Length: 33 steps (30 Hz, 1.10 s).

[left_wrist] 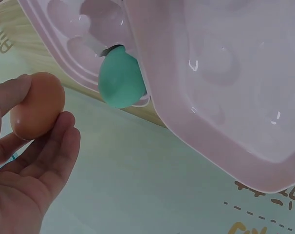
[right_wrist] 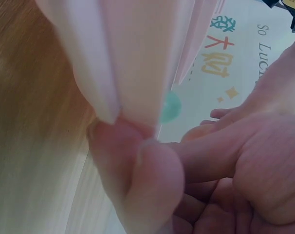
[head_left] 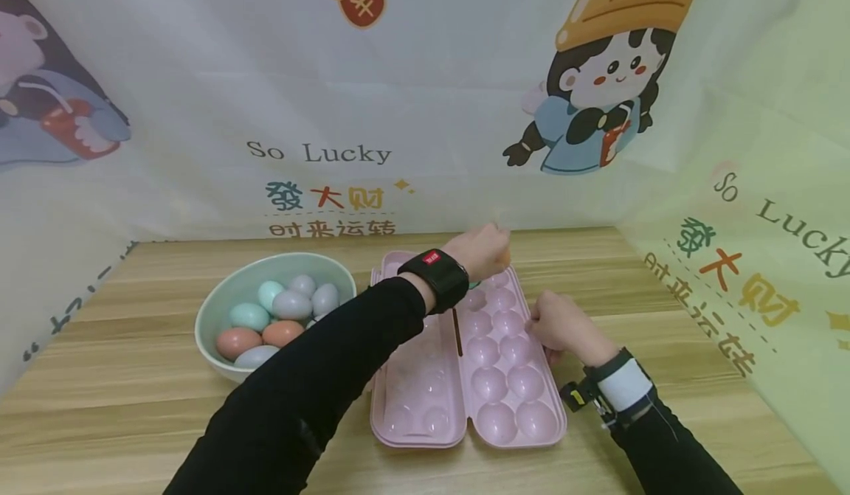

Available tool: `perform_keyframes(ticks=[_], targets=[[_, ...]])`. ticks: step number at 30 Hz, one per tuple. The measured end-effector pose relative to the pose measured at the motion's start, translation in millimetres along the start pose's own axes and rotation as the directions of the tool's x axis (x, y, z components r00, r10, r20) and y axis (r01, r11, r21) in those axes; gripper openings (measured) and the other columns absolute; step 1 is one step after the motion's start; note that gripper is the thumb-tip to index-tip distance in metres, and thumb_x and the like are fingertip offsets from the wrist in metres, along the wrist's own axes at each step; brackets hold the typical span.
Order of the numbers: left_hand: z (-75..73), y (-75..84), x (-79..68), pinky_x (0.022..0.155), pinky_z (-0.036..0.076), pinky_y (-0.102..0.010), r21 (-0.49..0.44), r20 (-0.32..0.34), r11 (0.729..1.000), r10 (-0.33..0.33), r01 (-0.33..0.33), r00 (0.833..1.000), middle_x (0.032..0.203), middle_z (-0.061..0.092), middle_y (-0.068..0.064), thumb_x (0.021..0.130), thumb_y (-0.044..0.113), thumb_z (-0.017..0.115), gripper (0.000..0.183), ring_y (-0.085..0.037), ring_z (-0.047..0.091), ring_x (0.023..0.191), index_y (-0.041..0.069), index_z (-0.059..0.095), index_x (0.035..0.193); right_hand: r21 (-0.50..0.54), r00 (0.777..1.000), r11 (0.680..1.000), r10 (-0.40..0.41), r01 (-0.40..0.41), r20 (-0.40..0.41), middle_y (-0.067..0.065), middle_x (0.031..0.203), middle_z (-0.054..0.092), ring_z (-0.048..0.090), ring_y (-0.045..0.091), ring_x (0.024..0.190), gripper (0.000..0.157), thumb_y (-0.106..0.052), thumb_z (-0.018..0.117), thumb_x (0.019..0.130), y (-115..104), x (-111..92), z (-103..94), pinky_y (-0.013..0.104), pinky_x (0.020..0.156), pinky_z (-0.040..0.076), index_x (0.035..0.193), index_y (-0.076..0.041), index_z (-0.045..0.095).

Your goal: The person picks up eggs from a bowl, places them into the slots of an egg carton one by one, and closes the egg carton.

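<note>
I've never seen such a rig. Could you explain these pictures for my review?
No machine here: a person works bare-handed. The wide picture is taken from the head, looking forward and down; the other two come from the left and right wrists. On the wood-grained tabletop stand a round pale green bowl of brown, teal and greyish eggs and an open pink plastic egg box. One teal egg sits at the box's far end. The left hand holds a smooth brown egg near there; the right hand pinches the box's edge.
</note>
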<state>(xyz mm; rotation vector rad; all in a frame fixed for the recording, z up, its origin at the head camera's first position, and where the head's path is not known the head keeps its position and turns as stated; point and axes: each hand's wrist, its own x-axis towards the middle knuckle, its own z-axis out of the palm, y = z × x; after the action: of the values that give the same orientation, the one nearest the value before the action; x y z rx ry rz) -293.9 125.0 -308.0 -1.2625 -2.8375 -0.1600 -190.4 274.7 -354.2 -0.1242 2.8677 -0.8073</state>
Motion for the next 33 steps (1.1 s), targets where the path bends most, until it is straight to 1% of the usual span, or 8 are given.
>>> perform_keyframes(ticks=[5, 8, 10, 14, 17, 21, 26, 33], targets=[[5.3, -0.3, 0.0, 0.060, 0.041, -0.025, -0.006, -0.026, 1.000, 0.004, -0.004, 1.000, 0.085, 0.054, -0.009, 0.100, 0.005, 0.049, 0.015, -0.016, 0.049, 0.066, -0.002, 0.061, 0.102, 0.008, 1.000, 1.000, 0.001, -0.001, 0.004, 0.010, 0.056, 0.057, 0.057, 0.016, 0.041, 0.024, 0.005, 0.056, 0.092, -0.4, -0.2, 0.3, 0.028, 0.041, 0.049, 0.071, 0.003, 0.067], [9.0, -0.9, 2.2, 0.058, 0.039, -0.025, 0.017, -0.024, 1.000, 0.018, -0.017, 1.000, 0.080, 0.055, -0.008, 0.099, 0.003, 0.052, 0.012, -0.015, 0.047, 0.063, -0.001, 0.063, 0.100, 0.014, 1.000, 1.000, 0.004, -0.004, 0.004, 0.011, 0.056, 0.057, 0.057, 0.017, 0.041, 0.025, 0.005, 0.055, 0.092, -0.4, -0.3, 1.1, 0.028, 0.040, 0.049, 0.070, 0.003, 0.066], [11.6, -0.5, 4.3, 0.058, 0.040, -0.024, 0.039, -0.023, 0.999, 0.020, -0.019, 1.000, 0.083, 0.057, -0.009, 0.099, 0.004, 0.052, 0.012, -0.015, 0.049, 0.064, -0.001, 0.063, 0.103, 0.016, 1.000, 1.000, 0.009, -0.009, 0.006, 0.011, 0.056, 0.057, 0.057, 0.017, 0.041, 0.025, 0.005, 0.055, 0.092, 0.1, -0.3, 1.6, 0.028, 0.041, 0.049, 0.069, 0.003, 0.065], [13.3, 2.3, 8.2, 0.062, 0.046, -0.026, 0.076, -0.006, 0.997, 0.002, -0.002, 1.000, 0.096, 0.061, -0.013, 0.100, 0.006, 0.052, 0.017, -0.018, 0.058, 0.075, -0.002, 0.060, 0.113, 0.012, 1.000, 1.000, 0.014, -0.014, 0.004, 0.011, 0.057, 0.057, 0.057, 0.017, 0.041, 0.025, 0.004, 0.056, 0.093, 0.9, 0.2, 2.0, 0.028, 0.041, 0.049, 0.069, 0.003, 0.065], [12.7, 3.7, 10.7, 0.065, 0.048, -0.029, 0.104, 0.006, 0.994, -0.015, 0.015, 1.000, 0.101, 0.062, -0.014, 0.100, 0.008, 0.052, 0.019, -0.020, 0.060, 0.081, -0.001, 0.061, 0.115, 0.009, 1.000, 1.000, 0.009, -0.009, 0.002, 0.010, 0.056, 0.057, 0.057, 0.017, 0.041, 0.025, 0.004, 0.056, 0.093, 1.0, 0.5, 1.4, 0.028, 0.041, 0.049, 0.070, 0.003, 0.065], [13.2, 3.4, 13.4, 0.065, 0.048, -0.031, 0.131, 0.016, 0.991, -0.005, 0.003, 1.000, 0.097, 0.064, -0.012, 0.100, 0.006, 0.052, 0.017, -0.020, 0.060, 0.079, 0.002, 0.064, 0.111, 0.008, 1.000, 1.000, 0.001, -0.001, 0.000, 0.010, 0.055, 0.057, 0.057, 0.017, 0.041, 0.024, 0.004, 0.056, 0.093, 1.0, 0.2, 0.7, 0.028, 0.040, 0.049, 0.070, 0.003, 0.066], [15.6, 1.4, 14.6, 0.063, 0.046, -0.030, 0.135, 0.001, 0.990, 0.029, -0.029, 1.000, 0.091, 0.064, -0.010, 0.098, 0.004, 0.054, 0.014, -0.019, 0.061, 0.077, 0.002, 0.065, 0.107, 0.010, 1.000, 1.000, -0.003, 0.003, 0.002, 0.010, 0.055, 0.056, 0.057, 0.017, 0.041, 0.024, 0.004, 0.057, 0.093, 0.8, -0.3, 0.4, 0.028, 0.040, 0.049, 0.071, 0.003, 0.066], [18.5, 2.7, 12.2, 0.062, 0.046, -0.032, 0.132, -0.016, 0.991, 0.028, -0.026, 0.999, 0.088, 0.064, -0.009, 0.097, 0.002, 0.054, 0.013, -0.019, 0.059, 0.073, 0.003, 0.067, 0.100, 0.019, 1.000, 1.000, 0.023, -0.023, 0.008, 0.011, 0.058, 0.057, 0.058, 0.018, 0.042, 0.024, 0.003, 0.056, 0.094, 0.1, 0.6, 0.6, 0.028, 0.041, 0.049, 0.073, 0.004, 0.066]])
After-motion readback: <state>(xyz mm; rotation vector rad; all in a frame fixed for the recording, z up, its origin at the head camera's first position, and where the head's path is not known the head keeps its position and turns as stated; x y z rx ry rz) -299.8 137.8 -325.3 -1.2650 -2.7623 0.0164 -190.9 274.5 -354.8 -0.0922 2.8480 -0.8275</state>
